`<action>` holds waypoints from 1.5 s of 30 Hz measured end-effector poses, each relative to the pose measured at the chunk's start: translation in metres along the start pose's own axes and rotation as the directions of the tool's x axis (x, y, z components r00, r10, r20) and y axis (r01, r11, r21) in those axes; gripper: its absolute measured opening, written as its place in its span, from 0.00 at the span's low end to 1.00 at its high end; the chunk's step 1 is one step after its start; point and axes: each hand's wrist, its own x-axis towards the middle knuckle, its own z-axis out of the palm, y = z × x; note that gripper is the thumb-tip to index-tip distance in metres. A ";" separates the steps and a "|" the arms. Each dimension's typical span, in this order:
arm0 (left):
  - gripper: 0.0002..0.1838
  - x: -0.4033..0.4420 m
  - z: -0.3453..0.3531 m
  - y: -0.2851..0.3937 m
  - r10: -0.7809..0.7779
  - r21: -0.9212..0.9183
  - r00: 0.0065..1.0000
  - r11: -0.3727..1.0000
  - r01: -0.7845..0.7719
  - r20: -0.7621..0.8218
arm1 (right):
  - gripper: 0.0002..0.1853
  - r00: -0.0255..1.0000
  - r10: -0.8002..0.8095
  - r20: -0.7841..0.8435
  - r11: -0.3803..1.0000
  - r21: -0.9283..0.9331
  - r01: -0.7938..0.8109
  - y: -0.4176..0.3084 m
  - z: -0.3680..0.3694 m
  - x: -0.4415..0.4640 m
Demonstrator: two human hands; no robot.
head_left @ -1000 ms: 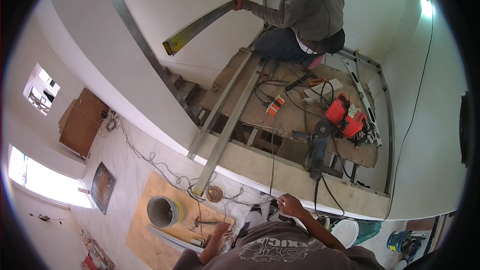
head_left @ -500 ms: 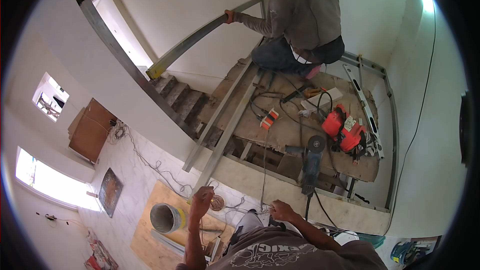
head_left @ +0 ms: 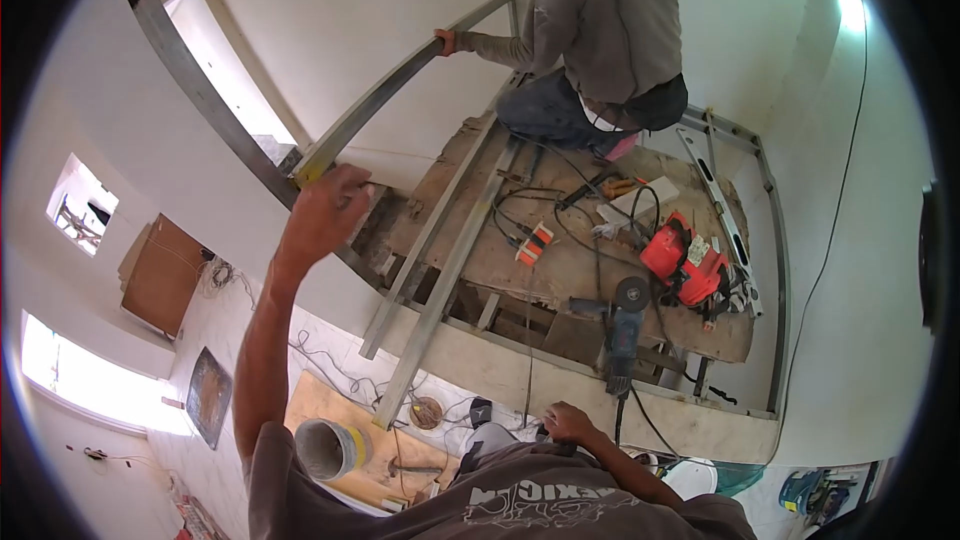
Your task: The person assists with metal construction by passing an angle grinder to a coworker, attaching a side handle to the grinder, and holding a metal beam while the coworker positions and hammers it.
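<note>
My left hand is raised with its fingers apart and slightly curled, just below the yellowish end of a long metal channel. I cannot tell whether the fingertips touch it. Farther along, another person's hand grips the same channel. Beside my waist my right hand is closed, and what it holds, if anything, is hidden. Between the hands, two metal bars slope down over the ledge. An angle grinder stands on the ledge beyond my right hand.
A person in a grey hoodie kneels on the wooden platform. A red tool bag, an orange reel, cables and a spirit level lie there. Below on the left are a bucket and plywood.
My left hand has risen from beside the lower bar end up to the channel's yellow end. My right hand stays near my waist. The view has shifted slightly.
</note>
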 end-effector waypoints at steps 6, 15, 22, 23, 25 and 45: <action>0.21 0.135 -0.043 -0.099 -0.082 0.419 0.977 0.908 -0.010 0.199 | 0.13 0.983 0.033 -0.182 0.999 0.028 -0.028 -0.031 0.012 0.015; 0.32 0.214 -0.035 -0.200 -0.152 0.580 0.923 0.810 -0.089 0.354 | 0.12 0.922 0.177 -0.345 0.979 0.156 -0.130 -0.086 0.039 0.029; 0.39 0.216 -0.017 -0.210 -0.370 0.581 0.798 0.814 0.031 0.476 | 0.11 0.916 0.186 -0.355 0.976 0.176 -0.130 -0.113 0.047 0.035; 0.40 0.215 -0.015 -0.210 -0.403 0.590 0.775 0.806 0.048 0.487 | 0.10 0.917 0.189 -0.350 0.974 0.183 -0.131 -0.114 0.046 0.035; 0.40 0.210 -0.011 -0.212 -0.434 0.588 0.740 0.806 0.065 0.514 | 0.10 0.898 0.177 -0.402 0.979 0.170 -0.116 -0.108 0.046 0.039; 0.31 0.173 0.067 -0.271 -0.527 0.489 0.651 0.832 0.263 0.547 | 0.11 0.909 0.218 -0.355 0.959 0.249 -0.132 -0.102 0.040 0.059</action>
